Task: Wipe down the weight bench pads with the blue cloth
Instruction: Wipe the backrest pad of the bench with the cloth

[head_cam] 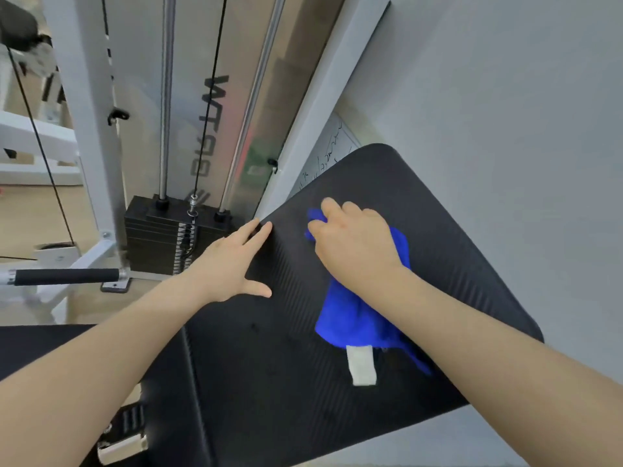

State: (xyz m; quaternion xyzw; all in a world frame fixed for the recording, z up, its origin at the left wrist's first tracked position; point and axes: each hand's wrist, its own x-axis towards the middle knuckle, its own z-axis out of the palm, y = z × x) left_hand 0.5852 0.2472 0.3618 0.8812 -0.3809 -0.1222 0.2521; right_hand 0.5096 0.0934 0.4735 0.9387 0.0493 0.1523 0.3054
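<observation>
From my remote feed: the right hand (354, 244) presses the bunched blue cloth (357, 318) onto the black ribbed bench pad (455, 264), fingers curled and closed over the cloth's upper end, its white tag (361, 365) trailing below. The left hand (232, 264) lies flat, fingers spread, on the pad's left edge. A weight stack (158, 234) stands just beyond.

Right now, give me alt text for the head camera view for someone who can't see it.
A person's right hand presses a blue cloth onto a black weight bench pad, while the left hand lies flat, fingers spread, on the pad's left edge. A weight stack stands behind.
</observation>
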